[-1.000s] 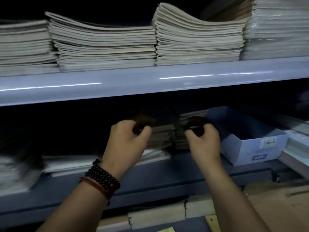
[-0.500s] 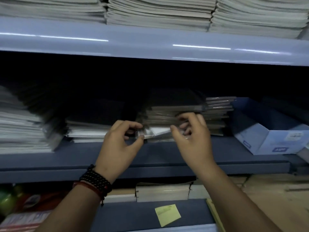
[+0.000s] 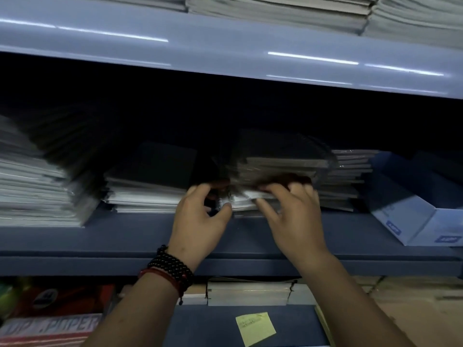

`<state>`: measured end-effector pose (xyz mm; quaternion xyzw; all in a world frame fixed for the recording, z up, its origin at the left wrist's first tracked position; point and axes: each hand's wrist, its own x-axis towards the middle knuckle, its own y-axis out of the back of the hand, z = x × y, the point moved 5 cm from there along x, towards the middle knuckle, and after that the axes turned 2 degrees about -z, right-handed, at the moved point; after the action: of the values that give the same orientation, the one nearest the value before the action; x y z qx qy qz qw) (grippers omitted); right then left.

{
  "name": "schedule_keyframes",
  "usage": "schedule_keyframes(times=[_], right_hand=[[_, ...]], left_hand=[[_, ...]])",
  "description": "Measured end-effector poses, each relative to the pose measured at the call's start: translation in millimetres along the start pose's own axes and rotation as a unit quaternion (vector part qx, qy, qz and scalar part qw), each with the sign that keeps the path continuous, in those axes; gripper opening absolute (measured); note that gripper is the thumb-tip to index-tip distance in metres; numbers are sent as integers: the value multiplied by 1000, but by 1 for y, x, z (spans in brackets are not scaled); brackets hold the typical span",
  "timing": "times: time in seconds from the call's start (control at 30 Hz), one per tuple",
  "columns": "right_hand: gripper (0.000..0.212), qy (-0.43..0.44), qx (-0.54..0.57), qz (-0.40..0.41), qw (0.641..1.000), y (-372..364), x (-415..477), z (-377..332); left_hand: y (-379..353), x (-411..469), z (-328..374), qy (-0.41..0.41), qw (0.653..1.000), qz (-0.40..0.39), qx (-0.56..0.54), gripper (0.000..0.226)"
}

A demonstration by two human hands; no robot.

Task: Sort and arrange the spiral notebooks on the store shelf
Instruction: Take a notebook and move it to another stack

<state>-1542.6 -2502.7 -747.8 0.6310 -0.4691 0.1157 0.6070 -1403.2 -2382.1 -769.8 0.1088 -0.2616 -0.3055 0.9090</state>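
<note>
On the blue shelf [image 3: 125,236], the left hand [image 3: 198,221] pinched the near-left corner of the plastic-wrapped stack of spiral notebooks [image 3: 280,166] while the right hand [image 3: 293,221] curled over its near edge, seemingly to square it beside the left pile [image 3: 145,194].

I'm looking into a stationery shop, as far as I can judge. Long blue metal shelves [image 3: 225,46] cross my view in tiers, each loaded with flat stacks of the same goods. There are bare notebooks [image 3: 275,11] on the top tier, wrapped notebooks [image 3: 283,169] in clear plastic on the middle one, and pads [image 3: 248,294] below. A blue cardboard box [image 3: 413,216] sits at the right. A pack [image 3: 50,326] printed "PAPER" lies near left, and a yellow sticky note [image 3: 255,328] marks the nearest shelf.
</note>
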Motion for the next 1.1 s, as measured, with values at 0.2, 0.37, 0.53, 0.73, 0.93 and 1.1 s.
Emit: schedule_keyframes(times=[0.2, 0.37, 0.53, 0.73, 0.93, 1.1], right_hand=[[27, -24, -1, 82, 996, 10, 11, 0], [19, -27, 15, 88, 996, 5, 8, -6], [20, 13, 36, 34, 999, 3, 2, -10], [30, -32, 66, -103, 992, 7, 4, -13], [36, -101, 143, -145, 974, 15, 11, -14], [32, -117, 127, -148, 974, 12, 9, -19]], left_hand=[[-6, -3, 2, -46, 998, -34, -7, 33], [-7, 0, -1, -1, 993, -65, -94, 15], [-6, 3, 1, 132, 968, -11, -215, 29], [-17, 18, 5, 167, 964, -54, -201, 55], [-6, 16, 21, 160, 961, -10, -224, 18], [40, 27, 29, 146, 970, 68, -183, 8]])
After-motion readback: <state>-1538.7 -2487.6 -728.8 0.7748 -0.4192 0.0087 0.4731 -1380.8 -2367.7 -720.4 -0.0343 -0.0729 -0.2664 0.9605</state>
